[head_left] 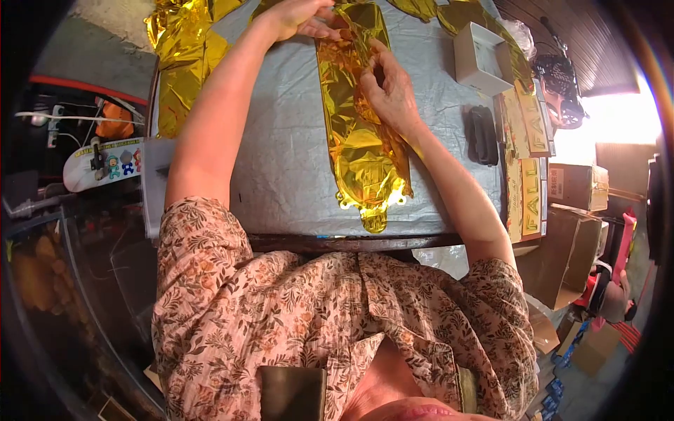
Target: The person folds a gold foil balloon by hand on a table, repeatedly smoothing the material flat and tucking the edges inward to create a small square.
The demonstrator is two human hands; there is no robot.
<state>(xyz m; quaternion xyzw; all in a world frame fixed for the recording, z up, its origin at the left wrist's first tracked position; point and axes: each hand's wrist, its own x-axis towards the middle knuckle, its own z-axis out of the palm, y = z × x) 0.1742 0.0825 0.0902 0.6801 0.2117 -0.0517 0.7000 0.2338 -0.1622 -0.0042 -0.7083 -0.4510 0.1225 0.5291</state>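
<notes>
A flat, creased gold foil balloon (365,158) lies lengthwise on the grey-blue sheet covering the table, its small tabbed end pointing towards me. My left hand (300,19) reaches over the far part of the foil from the left, fingers stretched out and partly cut off by the top edge of the view. On the right side of the balloon, my right hand (392,88) has its fingers curled on the foil's edge, where the layers look folded.
More gold foil (186,63) lies at the table's left. On the right are a white open box (483,57), a dark folded item (481,135) and packets marked FALL (531,196). Cardboard boxes (562,256) stand beyond the table. The grey-blue sheet (277,147) covers the tabletop.
</notes>
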